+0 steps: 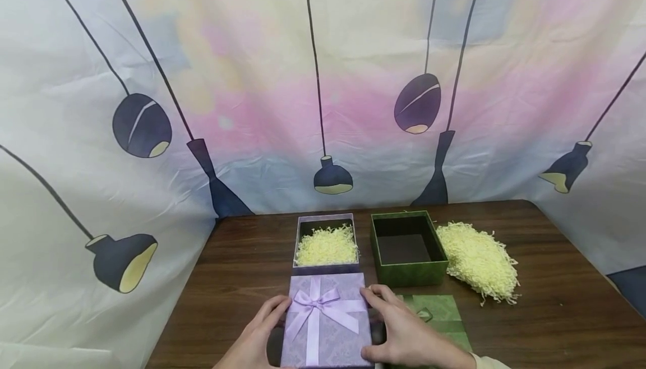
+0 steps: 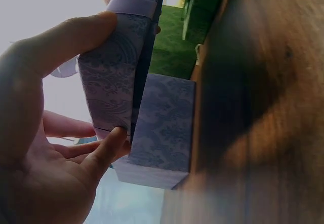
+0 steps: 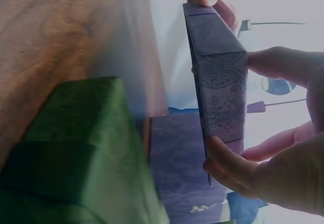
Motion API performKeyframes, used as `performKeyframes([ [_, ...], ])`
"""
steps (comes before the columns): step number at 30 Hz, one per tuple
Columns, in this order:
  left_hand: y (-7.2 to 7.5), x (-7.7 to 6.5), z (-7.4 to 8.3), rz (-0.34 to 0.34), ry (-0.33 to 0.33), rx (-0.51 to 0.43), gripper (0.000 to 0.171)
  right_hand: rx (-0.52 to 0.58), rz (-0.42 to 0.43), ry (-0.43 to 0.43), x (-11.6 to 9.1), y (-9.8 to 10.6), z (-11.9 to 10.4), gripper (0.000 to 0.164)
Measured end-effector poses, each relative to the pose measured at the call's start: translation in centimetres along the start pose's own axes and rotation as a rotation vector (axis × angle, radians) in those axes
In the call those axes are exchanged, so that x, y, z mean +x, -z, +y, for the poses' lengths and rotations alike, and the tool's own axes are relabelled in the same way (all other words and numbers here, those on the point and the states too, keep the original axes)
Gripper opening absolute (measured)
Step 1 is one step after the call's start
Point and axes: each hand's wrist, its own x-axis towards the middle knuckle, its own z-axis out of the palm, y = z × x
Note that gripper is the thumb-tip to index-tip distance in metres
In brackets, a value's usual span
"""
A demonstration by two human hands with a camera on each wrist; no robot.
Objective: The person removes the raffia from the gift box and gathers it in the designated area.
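Observation:
A purple patterned gift box lid [image 1: 298, 330] with a lilac ribbon bow [image 1: 316, 303] is held up between both hands, above the table. My left hand [image 1: 254, 335] grips its left edge; in the left wrist view the fingers and thumb pinch the lid's side wall [image 2: 109, 82]. At the opposite edge my right hand [image 1: 409, 330] holds on, fingers and thumb against the lid's side [image 3: 223, 97]. Just beyond the lid stands the matching purple box [image 1: 325, 270], open at the top, with pale yellow shredded paper [image 1: 328, 245] inside.
To the right of the purple box is an open green box [image 1: 411, 273] with a dark interior. A heap of yellow shredded paper [image 1: 479, 259] lies beside it. The green lid [image 1: 446, 313] rests on the wooden table [image 1: 555, 324], partly behind my right hand. A printed cloth [image 1: 272, 116] hangs behind.

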Motion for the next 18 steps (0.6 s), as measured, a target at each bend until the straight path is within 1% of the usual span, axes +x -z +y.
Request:
performKeyframes([
  [4,-0.9,-0.1,-1.4,0.092,-0.164,0.074,0.11,-0.009,-0.003,-0.006,0.1,-0.6,0.3,0.097],
  [5,-1.1,-0.1,-1.7,0.109,-0.192,0.086,0.11,-0.011,-0.001,-0.006,0.1,-0.7,0.3,0.098],
  [6,-1.2,-0.1,-1.8,0.122,-0.204,0.091,0.11,-0.014,0.002,-0.002,0.1,-0.8,0.4,0.098],
  [9,-1.6,-0.1,-2.2,0.141,-0.228,0.097,0.109,-0.032,0.011,0.003,0.2,-1.0,0.5,0.098],
  [14,-1.8,-0.1,-2.5,0.129,-0.236,0.086,0.11,-0.026,-0.009,-0.01,0.4,-1.2,0.7,0.099],
  [18,-1.9,0.0,-2.5,0.104,-0.211,0.088,0.109,-0.006,-0.034,-0.039,0.6,-1.5,0.9,0.102],
])
